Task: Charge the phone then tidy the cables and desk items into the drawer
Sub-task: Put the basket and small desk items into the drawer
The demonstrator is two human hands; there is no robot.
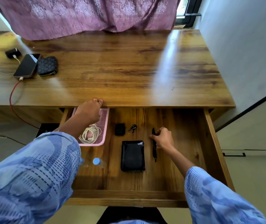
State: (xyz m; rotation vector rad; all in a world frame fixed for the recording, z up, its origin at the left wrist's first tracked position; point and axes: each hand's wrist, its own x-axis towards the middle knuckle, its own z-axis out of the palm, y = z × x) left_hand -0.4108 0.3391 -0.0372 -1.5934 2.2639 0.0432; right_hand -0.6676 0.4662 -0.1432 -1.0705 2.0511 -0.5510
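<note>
The right hand (162,137) pinches the pen (154,145), lying lengthwise in the drawer (213,143). The left hand (89,110) rests loosely on the desk edge (129,102), gripping nothing, above the pink tray (104,126).

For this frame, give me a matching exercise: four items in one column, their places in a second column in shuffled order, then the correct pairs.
Items:
1. phone
2. coiled white cable
3. black pen
4. black wallet

Places:
A. lying in the pink tray in the drawer
B. on the desk top, with a cable plugged in
C. flat on the drawer floor, left of the pen
D. in the grip of the right hand

Pairs: 1-B, 2-A, 3-D, 4-C
</note>
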